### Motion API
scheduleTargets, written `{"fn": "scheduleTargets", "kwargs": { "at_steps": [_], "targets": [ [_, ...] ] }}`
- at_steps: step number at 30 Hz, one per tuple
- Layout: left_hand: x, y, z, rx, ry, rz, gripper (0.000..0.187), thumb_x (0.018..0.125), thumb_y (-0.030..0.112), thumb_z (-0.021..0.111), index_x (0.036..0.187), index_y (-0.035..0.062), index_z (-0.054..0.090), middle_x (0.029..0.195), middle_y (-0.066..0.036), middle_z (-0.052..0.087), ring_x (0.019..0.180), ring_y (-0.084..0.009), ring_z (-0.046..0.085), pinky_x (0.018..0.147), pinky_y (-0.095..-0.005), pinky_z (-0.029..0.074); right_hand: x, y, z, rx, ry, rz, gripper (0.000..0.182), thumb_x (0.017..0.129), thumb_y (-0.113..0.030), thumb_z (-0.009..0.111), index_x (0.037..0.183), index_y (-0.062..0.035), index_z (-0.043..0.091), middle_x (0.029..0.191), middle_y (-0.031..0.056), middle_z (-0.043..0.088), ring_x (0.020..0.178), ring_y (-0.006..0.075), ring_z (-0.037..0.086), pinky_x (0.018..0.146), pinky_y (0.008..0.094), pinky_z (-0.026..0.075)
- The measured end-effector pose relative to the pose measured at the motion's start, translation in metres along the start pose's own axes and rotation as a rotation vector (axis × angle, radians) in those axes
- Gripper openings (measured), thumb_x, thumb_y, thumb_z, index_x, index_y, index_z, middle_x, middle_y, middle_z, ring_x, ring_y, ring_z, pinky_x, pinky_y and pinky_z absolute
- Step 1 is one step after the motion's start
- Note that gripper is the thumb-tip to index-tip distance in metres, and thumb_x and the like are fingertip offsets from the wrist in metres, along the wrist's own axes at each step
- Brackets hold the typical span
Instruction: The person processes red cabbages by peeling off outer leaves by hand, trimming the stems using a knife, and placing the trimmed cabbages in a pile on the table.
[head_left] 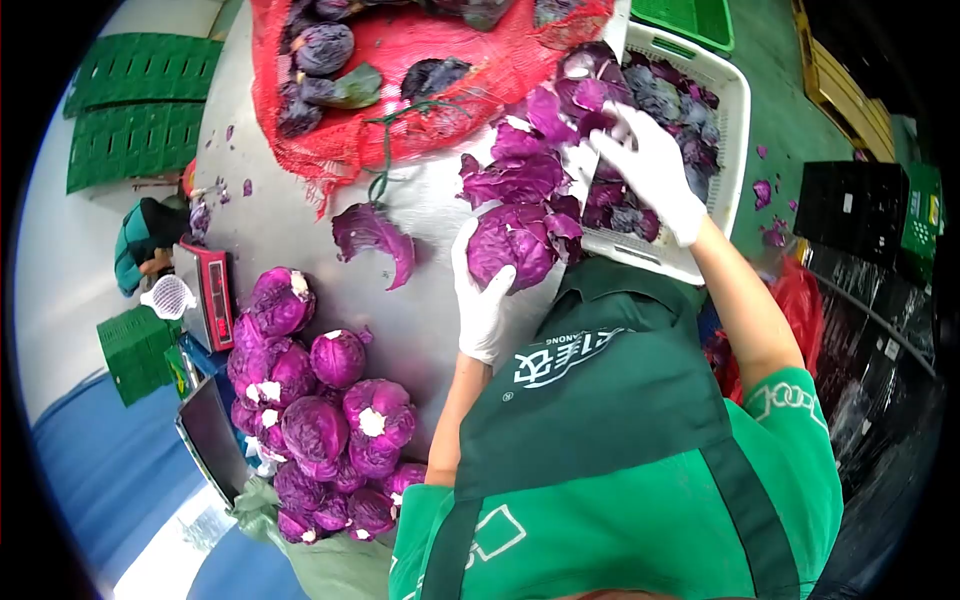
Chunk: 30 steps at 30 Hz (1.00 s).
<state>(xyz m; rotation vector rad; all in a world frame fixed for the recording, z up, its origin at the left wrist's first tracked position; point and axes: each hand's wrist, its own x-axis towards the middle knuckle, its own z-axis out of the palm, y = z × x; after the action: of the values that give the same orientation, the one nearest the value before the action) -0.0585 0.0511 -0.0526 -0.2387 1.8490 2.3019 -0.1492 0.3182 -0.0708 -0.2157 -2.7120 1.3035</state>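
My left hand [483,305], in a white glove, is closed around a red cabbage [511,247] at the near edge of the metal table [430,215]. My right hand [655,170], also gloved in white, reaches over the edge of a white crate [737,165]. Its thumb and fingers are apart, their tips right at a purple leaf [590,122]. Loose outer leaves [515,178] lie between the held cabbage and the crate. Another torn leaf [375,240] rests on the table, left of my left hand. Dark purple leaves [665,100] fill much of the crate.
Several trimmed red cabbages [315,430] are piled at the left. Above them is a red scale [208,290]. A red mesh bag [390,130] with untrimmed cabbages lies at the back. A person [145,240] bends down at the far left. Black crates [850,215] stand at the right.
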Motion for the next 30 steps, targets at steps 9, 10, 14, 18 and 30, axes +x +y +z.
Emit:
{"fn": "scheduleTargets", "kwargs": {
  "at_steps": [9, 10, 14, 18, 30],
  "targets": [
    [0.000, 0.001, 0.002, 0.323, -0.050, 0.045, 0.077, 0.074, 0.016, 0.079, 0.141, 0.0065, 0.042, 0.141, -0.013, 0.041, 0.133, -0.0276, 0.042, 0.114, -0.0411, 0.032, -0.062, -0.056, 0.033, -0.056, -0.178, -0.315, 0.049, 0.087, -0.043, 0.069, 0.118, -0.0054, 0.063, 0.101, 0.0150, 0.063, 0.091, 0.0311, 0.062, 0.078, 0.0385, 0.053],
    [0.000, 0.000, 0.001, 0.310, -0.050, 0.044, 0.077, 0.074, 0.016, 0.079, 0.141, 0.0065, 0.042, 0.141, -0.013, 0.041, 0.133, -0.0275, 0.042, 0.114, -0.0410, 0.033, -0.059, -0.057, 0.026, 0.011, -0.267, -0.302, 0.043, 0.089, -0.039, 0.067, 0.115, -0.0048, 0.063, 0.098, 0.0156, 0.062, 0.095, 0.0322, 0.062, 0.078, 0.0408, 0.053],
    [0.000, -0.005, 0.002, 0.258, -0.031, 0.043, 0.078, 0.074, 0.016, 0.080, 0.141, 0.0067, 0.041, 0.141, -0.013, 0.042, 0.132, -0.0267, 0.042, 0.113, -0.0406, 0.033, -0.065, -0.047, 0.022, -0.009, -0.310, -0.321, 0.020, 0.090, -0.022, 0.062, 0.100, -0.0043, 0.062, 0.090, 0.0165, 0.063, 0.085, 0.0356, 0.065, 0.069, 0.0449, 0.053],
    [0.002, -0.004, 0.003, 0.098, 0.002, 0.027, 0.077, 0.077, 0.016, 0.077, 0.144, 0.0061, 0.039, 0.142, -0.012, 0.041, 0.132, -0.0259, 0.043, 0.112, -0.0402, 0.037, -0.050, -0.018, 0.017, -0.086, -0.203, -0.278, 0.013, 0.092, -0.017, 0.058, 0.093, -0.0035, 0.060, 0.083, 0.0194, 0.063, 0.076, 0.0392, 0.064, 0.067, 0.0467, 0.052],
    [0.002, 0.015, 0.012, -0.763, -0.018, -0.403, 0.063, 0.093, 0.043, 0.055, 0.147, 0.0170, 0.034, 0.149, -0.014, 0.037, 0.136, -0.0361, 0.041, 0.105, -0.0630, 0.042, -0.040, -0.043, -0.001, -0.144, 0.086, -0.295, 0.026, 0.088, -0.028, 0.070, 0.107, -0.0116, 0.067, 0.097, 0.0101, 0.059, 0.085, 0.0267, 0.063, 0.071, 0.0375, 0.054]
  ]
}}
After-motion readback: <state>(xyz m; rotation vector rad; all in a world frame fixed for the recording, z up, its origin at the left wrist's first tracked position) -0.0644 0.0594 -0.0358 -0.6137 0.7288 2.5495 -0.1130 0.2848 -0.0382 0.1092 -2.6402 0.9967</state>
